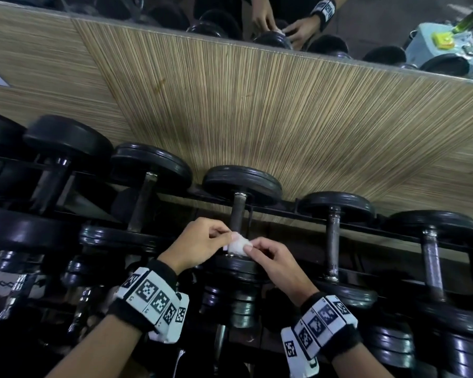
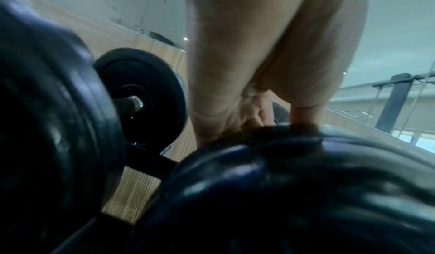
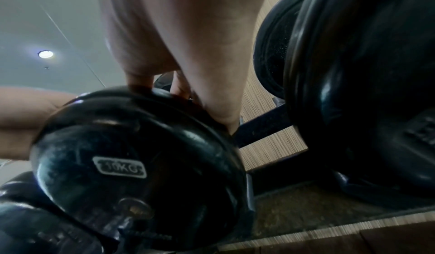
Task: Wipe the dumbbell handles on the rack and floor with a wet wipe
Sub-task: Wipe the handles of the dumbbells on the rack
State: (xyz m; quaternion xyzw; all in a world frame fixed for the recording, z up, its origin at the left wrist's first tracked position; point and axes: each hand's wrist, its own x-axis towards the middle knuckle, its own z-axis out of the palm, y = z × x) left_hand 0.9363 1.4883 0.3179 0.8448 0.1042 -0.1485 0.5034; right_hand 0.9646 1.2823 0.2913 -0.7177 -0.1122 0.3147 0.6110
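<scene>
A white wet wipe (image 1: 237, 244) sits at the near end of a dark metal dumbbell handle (image 1: 238, 211) on the rack, just above that dumbbell's near black plate (image 1: 231, 264). My left hand (image 1: 202, 241) pinches the wipe from the left and my right hand (image 1: 262, 253) pinches it from the right. In the left wrist view my left hand (image 2: 247, 97) reaches over a blurred black plate (image 2: 294, 192), and the wipe is hidden. The right wrist view has my right hand (image 3: 183, 83) behind a plate marked 10KG (image 3: 139, 161); the wipe is hidden there too.
Several black dumbbells lie side by side on the black rack rail (image 1: 366, 226), with neighbours at the left (image 1: 145, 197) and right (image 1: 333, 236). A striped wooden wall panel (image 1: 257, 118) rises behind. A mirror above (image 1: 284, 25) reflects my hands. More plates sit on a lower tier (image 1: 388, 339).
</scene>
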